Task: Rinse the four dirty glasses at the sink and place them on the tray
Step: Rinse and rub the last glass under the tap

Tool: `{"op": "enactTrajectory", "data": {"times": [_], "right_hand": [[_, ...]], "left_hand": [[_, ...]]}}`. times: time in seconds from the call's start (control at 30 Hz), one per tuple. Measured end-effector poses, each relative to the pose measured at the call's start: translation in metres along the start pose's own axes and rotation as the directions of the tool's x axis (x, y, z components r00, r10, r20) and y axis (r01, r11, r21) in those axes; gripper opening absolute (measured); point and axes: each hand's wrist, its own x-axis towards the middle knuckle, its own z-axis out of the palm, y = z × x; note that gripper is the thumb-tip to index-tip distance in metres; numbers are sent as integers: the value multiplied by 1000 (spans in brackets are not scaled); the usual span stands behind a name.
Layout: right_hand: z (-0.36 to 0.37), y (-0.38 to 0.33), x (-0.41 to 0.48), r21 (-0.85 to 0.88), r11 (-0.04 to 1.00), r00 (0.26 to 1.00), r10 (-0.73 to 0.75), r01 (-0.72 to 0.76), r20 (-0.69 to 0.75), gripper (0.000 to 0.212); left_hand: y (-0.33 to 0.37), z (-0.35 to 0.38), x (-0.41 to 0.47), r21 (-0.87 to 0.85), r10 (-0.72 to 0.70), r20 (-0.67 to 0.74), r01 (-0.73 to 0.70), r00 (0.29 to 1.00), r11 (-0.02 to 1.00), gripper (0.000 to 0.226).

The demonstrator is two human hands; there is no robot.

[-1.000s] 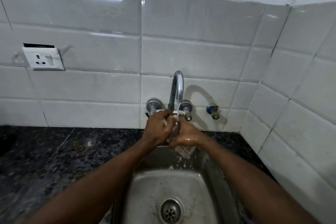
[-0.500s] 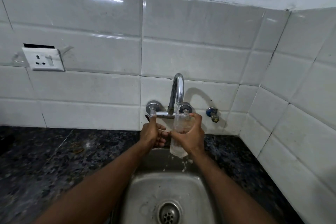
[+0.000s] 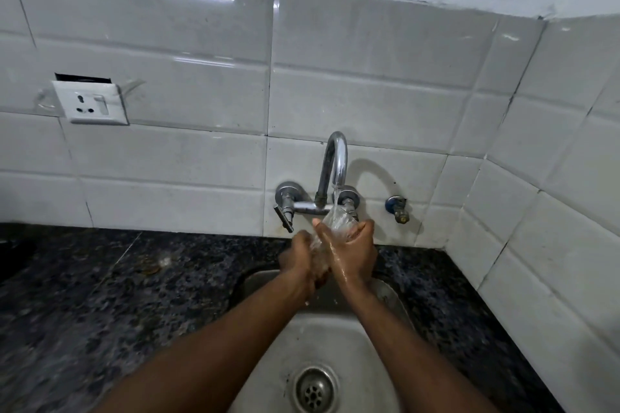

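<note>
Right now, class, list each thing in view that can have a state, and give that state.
Tap: running.
Glass: under the stream, wet.
Right hand: grips the Glass.
Left hand: blurred, against the Glass's lower part, grip unclear.
Sink drain: unplugged.
Wall socket: nothing plugged in.

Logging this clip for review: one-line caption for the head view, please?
Left hand and right hand grip a clear glass under the running tap, above the steel sink.

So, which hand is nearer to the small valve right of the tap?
Right. The right hand grips the glass just below and left of the valve; the left hand is farther left, on the glass's other side.
</note>
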Motion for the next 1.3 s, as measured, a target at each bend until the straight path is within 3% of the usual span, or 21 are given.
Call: {"op": "enactTrajectory", "data": {"times": [0.03, 0.07, 0.13, 0.17, 0.23, 0.33, 0.43, 0.5, 0.57, 0.63, 0.7, 0.77, 0.83, 0.9, 0.97, 1.03, 1.07, 1.13, 1.17, 1.23, 1.3], "right_hand": [[-2, 1, 0, 11, 998, 998, 68, -68, 11, 56], [-5, 3, 0, 55, 985, 986, 163, -166, 45, 53], [-10, 11, -1, 209, 879, 887, 368, -430, 278, 61], [-12, 14, -6, 257, 794, 802, 419, -550, 425, 69], [-8, 24, -10, 299, 667, 689, 449, -682, 569, 81], [6, 29, -13, 292, 622, 666, 532, -726, 523, 83], [17, 28, -11, 295, 678, 737, 581, -673, 346, 61], [13, 19, -6, 341, 761, 834, 499, -551, 235, 43], [6, 4, -5, 332, 840, 898, 355, -428, 259, 34], [6, -1, -4, 259, 919, 931, 220, -298, 293, 37], [9, -2, -1, 145, 985, 966, 51, -90, 252, 47], [7, 3, 6, -56, 978, 946, -176, 198, 272, 50], [1, 3, 11, -105, 918, 884, -331, 383, 331, 47], [-3, -5, 10, 11, 955, 899, -282, 296, 334, 41], [1, -13, 11, 131, 991, 933, -21, -28, 358, 38], [1, -19, 12, 126, 965, 892, 157, -230, 424, 39], [0, -19, 13, 112, 975, 876, 118, -191, 468, 37], [-7, -13, 21, 33, 986, 793, -149, 161, 591, 23], [-12, -11, 25, 8, 939, 678, -255, 345, 690, 27], [-23, -10, 36, -36, 788, 406, -276, 614, 871, 55], [-30, -14, 40, -79, 449, 173, -172, 890, 970, 59]], "left_hand": [[7, 0, -2, 228, 152, -97, -126, 984, 965, 45], [17, -2, -4, 500, 359, -140, -247, 923, 830, 43], [39, -4, -8, 877, 678, 78, -374, 731, 302, 39], [49, -2, -12, 916, 719, 222, -393, 659, 76, 36], [59, 2, -15, 887, 672, 441, -405, 595, -223, 32], [58, 5, -11, 830, 626, 555, -410, 548, -377, 30], [56, -1, -11, 880, 686, 448, -419, 573, -225, 28], [48, -11, -4, 928, 710, 284, -371, 644, -35, 34], [43, -21, 6, 938, 670, 85, -286, 738, 197, 41], [40, -29, 12, 887, 535, -91, -176, 840, 426, 45], [43, -31, 10, 799, 365, -166, -92, 916, 594, 46], [46, -32, 5, 686, 149, -114, -31, 982, 727, 41], [48, -35, 5, 603, 14, -55, 22, 998, 797, 36], [43, -37, 10, 546, 109, -33, -73, 994, 835, 35], [36, -37, 9, 567, 479, -21, -384, 877, 728, 31], [30, -36, 5, 638, 654, 10, -509, 756, 578, 25], [32, -34, 4, 644, 633, -33, -467, 774, 606, 26], [39, -35, 5, 542, 406, -172, -258, 898, 800, 32], [42, -37, 7, 488, 265, -191, -143, 945, 861, 31], [48, -37, 3, 464, 122, -136, -45, 983, 885, 26], [51, -38, 3, 505, 123, -96, -58, 988, 861, 24]]}}
